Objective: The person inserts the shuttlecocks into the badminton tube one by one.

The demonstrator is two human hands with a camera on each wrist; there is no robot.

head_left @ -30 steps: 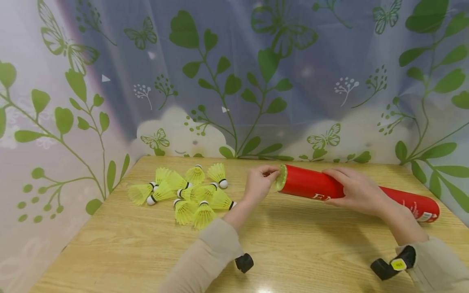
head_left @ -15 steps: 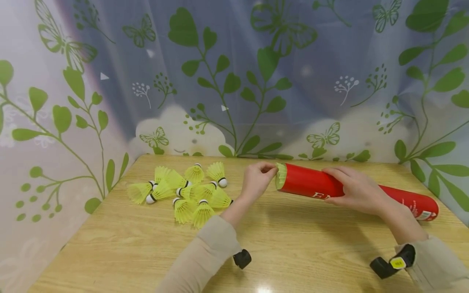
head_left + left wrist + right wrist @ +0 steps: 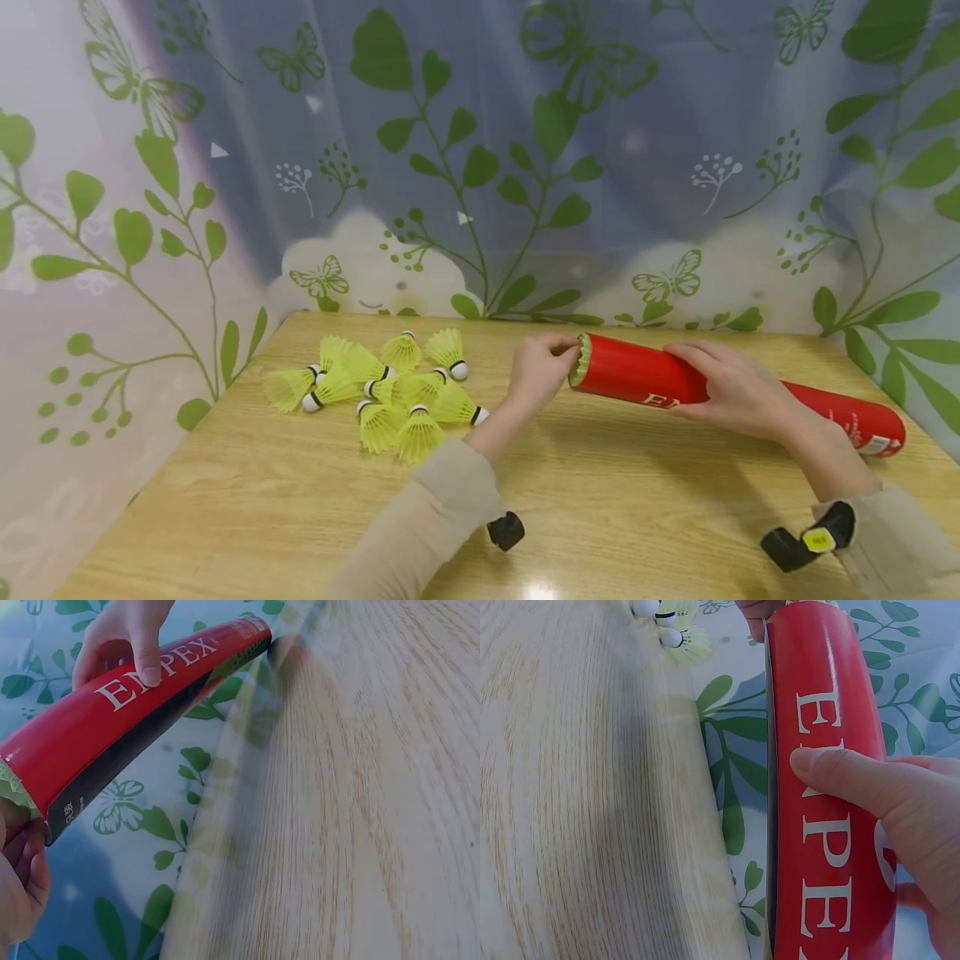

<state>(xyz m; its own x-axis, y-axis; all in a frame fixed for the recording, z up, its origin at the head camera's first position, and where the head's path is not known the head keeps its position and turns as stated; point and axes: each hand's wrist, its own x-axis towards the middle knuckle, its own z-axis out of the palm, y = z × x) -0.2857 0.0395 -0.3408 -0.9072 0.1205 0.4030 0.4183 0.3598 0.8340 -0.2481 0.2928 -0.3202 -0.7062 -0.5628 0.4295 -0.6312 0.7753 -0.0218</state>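
Note:
A long red tube lies tilted above the wooden table, lettered in white along its side. My right hand grips its middle, thumb across the lettering. At the tube's open left end a yellow shuttlecock skirt shows, and my left hand pinches its edge with curled fingers. A pile of several yellow shuttlecocks with white cork tips lies left of that hand.
A curtain printed with green leaves and butterflies closes off the back and both sides of the table. The tube's capped right end reaches close to the right curtain. Bare tabletop lies in front.
The view has shifted slightly. Both hands stay on the tube; the left hand's fingers remain at the shuttlecock in the tube's mouth, with little visible movement.

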